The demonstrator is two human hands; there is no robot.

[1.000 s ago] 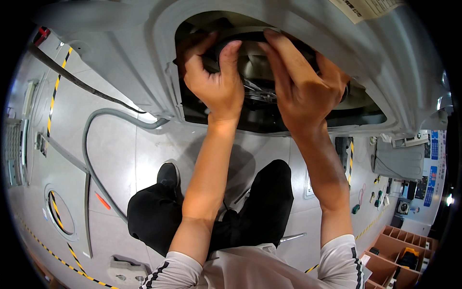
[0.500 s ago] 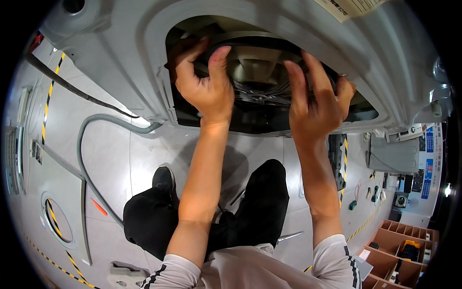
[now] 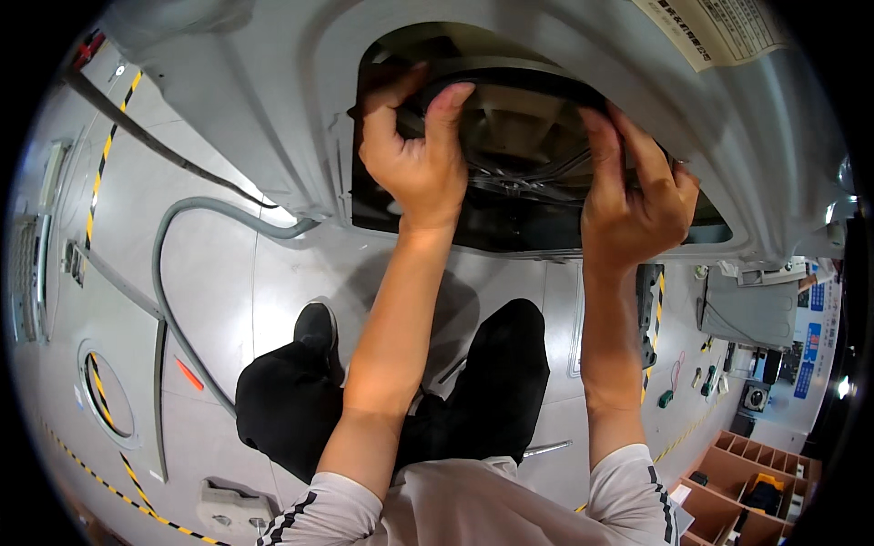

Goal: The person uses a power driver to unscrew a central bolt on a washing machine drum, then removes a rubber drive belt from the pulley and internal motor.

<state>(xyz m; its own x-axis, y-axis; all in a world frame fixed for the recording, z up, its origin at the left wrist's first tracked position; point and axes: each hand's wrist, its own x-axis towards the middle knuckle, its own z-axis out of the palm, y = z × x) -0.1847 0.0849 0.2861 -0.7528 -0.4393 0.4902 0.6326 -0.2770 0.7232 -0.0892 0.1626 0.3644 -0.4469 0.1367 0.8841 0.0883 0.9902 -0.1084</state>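
Observation:
In front of me is a grey metal appliance housing [image 3: 291,100] with a large rounded opening. Inside it, a wheel-like pulley [image 3: 510,127] with spokes shows, and a black belt [image 3: 523,76] runs along its upper edge. My left hand [image 3: 414,173] is at the left of the opening, thumb raised and fingers curled behind the belt and rim. At the right side, my right hand [image 3: 633,214] has thumb and forefinger closed on the belt. Several thin wires [image 3: 523,177] cross below the pulley's middle. The fingertips are partly hidden in shadow.
A grey hose [image 3: 168,227] curves over the floor at left, below a dark cable [image 3: 137,132]. A panel with a round hole [image 3: 150,364] lies farther left. A grey block [image 3: 232,510] and a silver tool [image 3: 546,447] lie near me. A brown compartment shelf [image 3: 728,478] stands lower right.
The housing and both hands have shifted right in the view. My right thumb has come closer to the forefinger at the belt. My left hand keeps nearly the same grip.

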